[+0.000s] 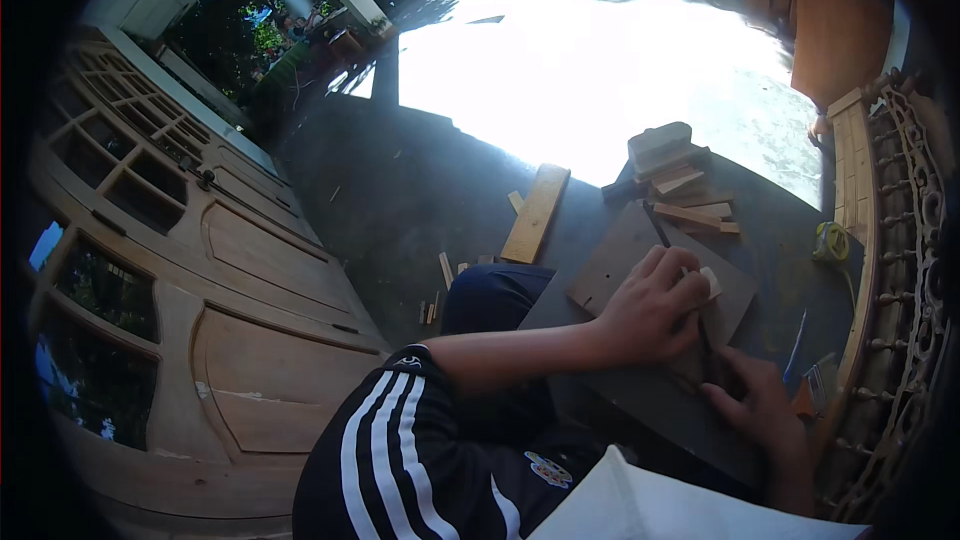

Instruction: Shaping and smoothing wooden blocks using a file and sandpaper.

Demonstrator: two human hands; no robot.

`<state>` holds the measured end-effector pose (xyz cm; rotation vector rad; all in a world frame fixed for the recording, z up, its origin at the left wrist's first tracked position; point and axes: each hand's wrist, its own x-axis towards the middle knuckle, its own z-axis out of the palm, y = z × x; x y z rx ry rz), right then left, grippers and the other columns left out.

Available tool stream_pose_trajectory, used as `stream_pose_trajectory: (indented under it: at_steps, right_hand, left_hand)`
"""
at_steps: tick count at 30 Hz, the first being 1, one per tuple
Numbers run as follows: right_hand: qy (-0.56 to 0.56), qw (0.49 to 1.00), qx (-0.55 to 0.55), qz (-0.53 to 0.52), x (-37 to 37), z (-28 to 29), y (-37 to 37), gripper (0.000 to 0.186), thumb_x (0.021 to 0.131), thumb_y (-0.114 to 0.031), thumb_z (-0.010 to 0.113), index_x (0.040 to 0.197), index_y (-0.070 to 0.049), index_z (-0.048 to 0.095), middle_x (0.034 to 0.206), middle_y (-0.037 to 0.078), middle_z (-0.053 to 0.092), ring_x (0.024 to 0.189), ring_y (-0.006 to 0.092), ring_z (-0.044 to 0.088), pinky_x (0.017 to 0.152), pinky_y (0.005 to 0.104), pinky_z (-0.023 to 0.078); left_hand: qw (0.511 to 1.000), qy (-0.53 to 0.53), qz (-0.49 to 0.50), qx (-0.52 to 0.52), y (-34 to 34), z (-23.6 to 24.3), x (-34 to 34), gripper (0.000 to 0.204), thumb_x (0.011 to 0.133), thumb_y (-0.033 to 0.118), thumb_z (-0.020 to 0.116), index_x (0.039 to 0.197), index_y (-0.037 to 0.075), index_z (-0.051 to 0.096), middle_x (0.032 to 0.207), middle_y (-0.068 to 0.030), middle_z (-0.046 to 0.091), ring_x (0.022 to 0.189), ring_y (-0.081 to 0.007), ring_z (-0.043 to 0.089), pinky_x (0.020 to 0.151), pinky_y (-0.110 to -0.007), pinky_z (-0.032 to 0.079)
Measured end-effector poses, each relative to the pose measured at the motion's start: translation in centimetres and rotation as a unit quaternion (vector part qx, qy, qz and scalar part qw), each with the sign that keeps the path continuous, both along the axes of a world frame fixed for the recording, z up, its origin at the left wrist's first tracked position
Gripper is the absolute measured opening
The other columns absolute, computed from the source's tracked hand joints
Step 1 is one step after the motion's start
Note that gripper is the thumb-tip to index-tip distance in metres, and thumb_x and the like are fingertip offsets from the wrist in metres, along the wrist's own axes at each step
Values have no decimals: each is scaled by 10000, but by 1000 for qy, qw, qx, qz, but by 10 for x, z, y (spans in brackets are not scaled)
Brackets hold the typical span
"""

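My left hand (652,308) is closed with its fingers curled over a small pale wood block (712,283), pressing it on a flat brown board (612,262). My right hand (762,402) is closed round the near end of a slim dark tool (707,338), which points up toward the left hand. What kind of tool it is I cannot make out, as the left hand hides part of it. The board rests tilted on a dark low work surface (650,410) in front of me.
Beyond the board lie wood offcuts (692,217) and a grey block (660,144). A longer plank (537,213) is left of them. At the right are a yellow tape measure (830,242), a paintbrush (822,380) and a carved wooden frame (890,270). Panelled doors (265,370) lie left.
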<state>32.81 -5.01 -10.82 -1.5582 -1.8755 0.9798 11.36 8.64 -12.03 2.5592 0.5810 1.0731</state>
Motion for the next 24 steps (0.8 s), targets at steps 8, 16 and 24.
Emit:
stream_pose_trajectory:
  at_steps: [8,16,24]
  right_hand:
    - [-146,975,132,-106,-26,11,-39,805,894,-189,765,1556,-98,317,1065,266,695,947,463,694,772,513,558]
    - [-94,964,46,-243,-81,-16,-47,484,988,-312,632,1372,-85,443,1018,243,708,820,472,704,715,560,571]
    - [-25,938,144,-315,-78,-37,-64,325,981,-270,651,1255,-121,560,1004,200,732,914,423,718,764,504,575]
  left_hand:
    - [983,89,144,-67,-22,7,-7,439,870,211,727,1251,74,557,1164,-193,543,1124,-409,536,935,-516,460]
    - [989,85,90,-81,-19,5,-31,417,880,216,750,1219,32,594,1106,-229,614,1034,-456,616,890,-534,506]
    - [982,113,64,-140,-21,15,-22,388,841,248,818,1110,12,668,1101,-231,661,1005,-430,671,819,-520,539]
